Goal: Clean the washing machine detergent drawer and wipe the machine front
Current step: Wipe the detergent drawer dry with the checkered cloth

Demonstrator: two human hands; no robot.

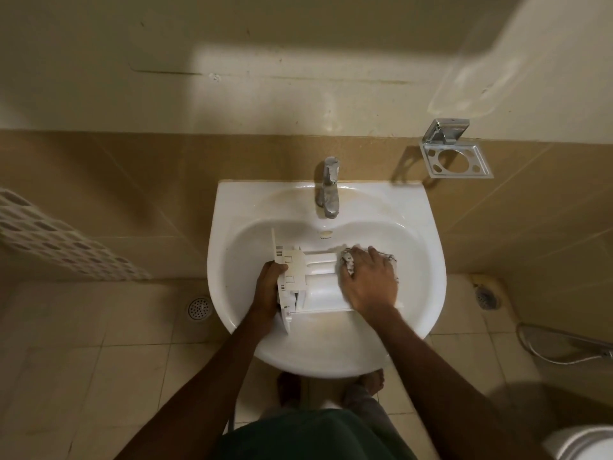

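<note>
A white plastic detergent drawer point(318, 280) lies on its side in the white wash basin point(424, 260). Its front panel stands at the left. My left hand point(267, 290) grips that front end, fingers curled round its edge. My right hand point(368, 280) lies over the drawer's right part and presses a grey-and-white cloth point(348, 260) against it. Most of the cloth is hidden under the hand; the fingers look slightly curled over it.
A chrome tap point(328, 187) stands at the basin's back, no water visibly running. A metal holder point(456, 154) hangs on the tiled wall at right. Floor drains point(199, 308) sit in the tiled floor. A toilet edge point(583, 443) shows at bottom right.
</note>
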